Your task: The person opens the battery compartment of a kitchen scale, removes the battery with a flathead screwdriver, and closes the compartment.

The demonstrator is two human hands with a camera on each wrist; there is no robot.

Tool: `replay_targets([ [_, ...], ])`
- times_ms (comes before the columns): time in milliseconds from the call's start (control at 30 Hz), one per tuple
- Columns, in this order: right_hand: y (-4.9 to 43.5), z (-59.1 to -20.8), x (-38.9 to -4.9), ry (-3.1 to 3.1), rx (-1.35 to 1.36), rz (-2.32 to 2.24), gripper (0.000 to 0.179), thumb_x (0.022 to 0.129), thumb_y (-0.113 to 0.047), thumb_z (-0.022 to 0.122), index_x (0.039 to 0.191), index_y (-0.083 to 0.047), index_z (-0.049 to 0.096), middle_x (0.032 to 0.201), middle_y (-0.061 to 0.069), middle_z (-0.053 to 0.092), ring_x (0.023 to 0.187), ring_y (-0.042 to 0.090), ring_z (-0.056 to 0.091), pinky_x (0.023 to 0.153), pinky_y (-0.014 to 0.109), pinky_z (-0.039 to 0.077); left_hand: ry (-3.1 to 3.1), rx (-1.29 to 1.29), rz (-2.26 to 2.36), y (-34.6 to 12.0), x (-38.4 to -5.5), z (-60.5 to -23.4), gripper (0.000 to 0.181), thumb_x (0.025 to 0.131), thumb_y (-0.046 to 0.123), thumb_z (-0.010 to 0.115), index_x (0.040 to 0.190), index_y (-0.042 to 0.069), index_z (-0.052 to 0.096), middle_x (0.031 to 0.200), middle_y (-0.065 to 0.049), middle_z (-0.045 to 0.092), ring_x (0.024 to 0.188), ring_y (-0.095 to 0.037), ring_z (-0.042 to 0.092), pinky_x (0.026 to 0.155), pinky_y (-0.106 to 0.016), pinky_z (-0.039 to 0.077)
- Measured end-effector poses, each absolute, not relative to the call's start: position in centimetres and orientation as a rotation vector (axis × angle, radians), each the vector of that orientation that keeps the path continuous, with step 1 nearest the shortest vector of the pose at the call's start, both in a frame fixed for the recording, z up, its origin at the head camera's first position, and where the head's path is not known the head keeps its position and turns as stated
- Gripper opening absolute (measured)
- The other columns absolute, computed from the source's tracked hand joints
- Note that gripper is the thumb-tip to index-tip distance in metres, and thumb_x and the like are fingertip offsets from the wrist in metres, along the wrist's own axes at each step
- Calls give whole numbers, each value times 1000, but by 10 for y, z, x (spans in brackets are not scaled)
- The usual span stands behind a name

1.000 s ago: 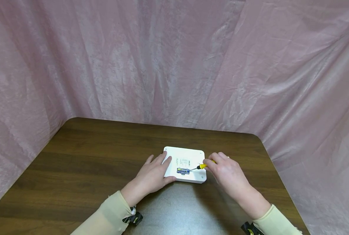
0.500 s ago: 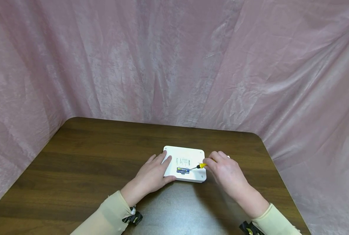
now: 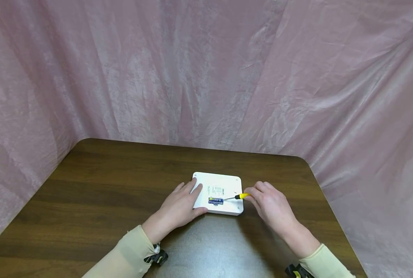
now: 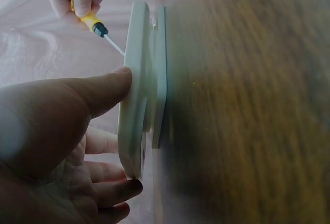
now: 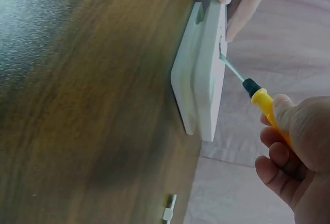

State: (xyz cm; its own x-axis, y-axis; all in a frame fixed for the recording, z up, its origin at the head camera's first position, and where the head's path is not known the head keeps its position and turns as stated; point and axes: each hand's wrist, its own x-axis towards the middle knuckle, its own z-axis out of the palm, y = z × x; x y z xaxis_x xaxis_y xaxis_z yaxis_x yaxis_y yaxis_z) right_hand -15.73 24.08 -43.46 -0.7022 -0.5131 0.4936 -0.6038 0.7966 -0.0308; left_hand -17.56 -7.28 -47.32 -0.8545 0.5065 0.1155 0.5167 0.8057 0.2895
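A white kitchen scale [image 3: 224,181] lies underside up on the table, its battery slot uncovered. Blue batteries [image 3: 215,201] sit in that slot. My left hand [image 3: 178,206] rests on the scale's left side, fingers extended over the corner and thumb against the near edge. From the right, my right hand [image 3: 272,204] grips a screwdriver [image 5: 263,100] with a yellow and black handle. Its thin shaft slants down to the right end of the batteries. In the right wrist view, the thumb lies along the handle. How deep the tip sits is too small to tell.
Brown wooden table [image 3: 123,181] surrounds the scale, with pink curtains [image 3: 178,77] behind it. In the right wrist view, a small white and dark piece [image 5: 169,208] lies on the table near its far edge. The scale's body stands raised on a thinner plate [image 4: 162,79].
My right hand has shifted slightly right, showing more of the yellow handle. The batteries now show more blue and less yellow-green. My left hand stays almost in place.
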Motion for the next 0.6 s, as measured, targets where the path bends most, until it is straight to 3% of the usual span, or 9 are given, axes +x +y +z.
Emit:
replay_targets([
  [600, 250, -446, -153, -2568, 734, 271, 8, 97, -17, 86, 101, -13, 80, 88, -6, 71, 81, 17, 64, 70, 38, 59, -2954, -845, -486, -73, -176, -473, 81, 102, 52, 79, 158, -3, 56, 167, -30, 45, 156, -41, 44, 129, -57, 35],
])
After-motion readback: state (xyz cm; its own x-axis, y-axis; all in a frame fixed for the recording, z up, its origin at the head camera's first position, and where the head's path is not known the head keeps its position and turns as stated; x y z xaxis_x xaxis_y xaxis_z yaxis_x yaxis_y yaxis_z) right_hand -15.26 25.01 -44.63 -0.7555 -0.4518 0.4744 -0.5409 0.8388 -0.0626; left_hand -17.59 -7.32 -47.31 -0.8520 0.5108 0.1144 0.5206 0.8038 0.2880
